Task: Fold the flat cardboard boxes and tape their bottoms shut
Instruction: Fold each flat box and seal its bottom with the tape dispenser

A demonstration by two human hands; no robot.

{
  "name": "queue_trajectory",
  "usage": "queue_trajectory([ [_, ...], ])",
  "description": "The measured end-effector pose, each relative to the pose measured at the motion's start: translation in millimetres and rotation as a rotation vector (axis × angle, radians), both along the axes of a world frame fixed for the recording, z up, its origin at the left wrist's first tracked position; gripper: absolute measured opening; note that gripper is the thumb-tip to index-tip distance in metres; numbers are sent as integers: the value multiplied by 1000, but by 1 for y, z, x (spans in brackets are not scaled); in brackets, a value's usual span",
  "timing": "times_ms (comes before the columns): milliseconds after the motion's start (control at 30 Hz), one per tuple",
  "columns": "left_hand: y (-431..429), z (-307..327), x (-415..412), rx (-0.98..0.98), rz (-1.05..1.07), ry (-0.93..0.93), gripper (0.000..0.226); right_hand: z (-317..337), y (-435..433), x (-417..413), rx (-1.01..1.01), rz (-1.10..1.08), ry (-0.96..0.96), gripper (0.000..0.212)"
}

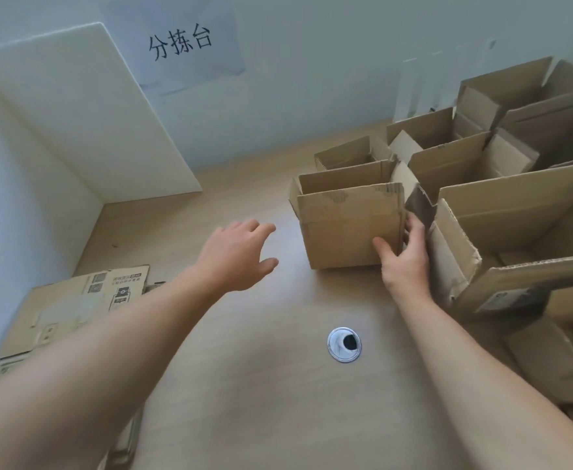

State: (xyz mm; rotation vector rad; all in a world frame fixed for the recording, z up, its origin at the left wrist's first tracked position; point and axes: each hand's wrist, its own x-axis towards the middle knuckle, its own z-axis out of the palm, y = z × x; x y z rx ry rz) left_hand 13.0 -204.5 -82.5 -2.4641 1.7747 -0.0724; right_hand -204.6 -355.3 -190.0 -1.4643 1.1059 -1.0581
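An erected cardboard box [346, 228] stands upright on the wooden table [261, 385], its top flaps open. My right hand [405, 256] grips its near right corner, thumb on the front face and fingers round the side. My left hand [237, 256] hovers open over the table, just left of the box and apart from it, fingers spread. A stack of flat cardboard boxes [75, 310] lies at the table's left edge. No tape is in view.
Several erected open boxes [464, 164] crowd the right side and back right of the table. A round metal cable grommet [344, 344] sits in the tabletop near me. A white board [75, 106] leans in the left corner; a paper sign [180, 45] hangs on the wall.
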Motion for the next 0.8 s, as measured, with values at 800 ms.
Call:
queue_trajectory([
  [800, -52, 3, -69, -72, 74, 798, 93, 32, 74, -6, 56, 158, 292, 49],
])
